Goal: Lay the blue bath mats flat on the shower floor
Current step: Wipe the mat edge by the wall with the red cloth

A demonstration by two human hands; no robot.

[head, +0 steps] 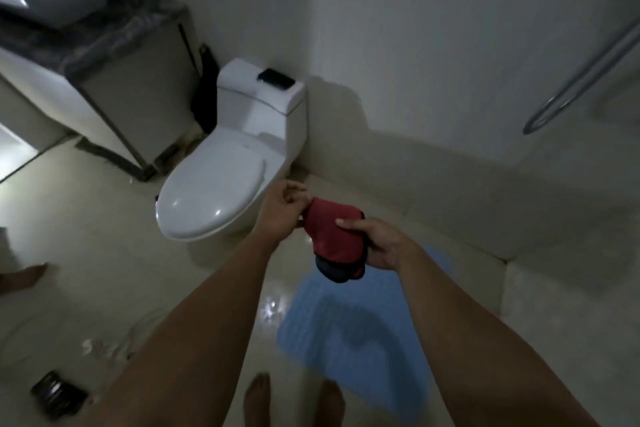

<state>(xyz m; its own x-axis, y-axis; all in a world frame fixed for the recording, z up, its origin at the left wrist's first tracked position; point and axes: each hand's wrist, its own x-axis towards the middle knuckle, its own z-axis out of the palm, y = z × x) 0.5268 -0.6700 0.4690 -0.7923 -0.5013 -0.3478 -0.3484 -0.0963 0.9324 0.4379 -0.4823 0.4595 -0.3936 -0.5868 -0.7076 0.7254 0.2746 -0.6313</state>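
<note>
Both arms stretched forward. Left hand [282,208] curled, fingertips pinching. Right hand [375,243] gripping, thumb on top, fingers wrapped beneath.

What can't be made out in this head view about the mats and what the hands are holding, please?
- Blue bath mat: near end hidden by the right forearm; a second mat isn't visible.
- Red cloth: bunched between left hand and right hand; what it is stays unclear, as does the dark item under it.
- Dark object on the toilet tank: blurred.

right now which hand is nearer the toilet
Left. The left hand pinches the edge of the red cloth right beside the toilet bowl; the right hand holds the cloth's far side, over the blue mat.
</note>
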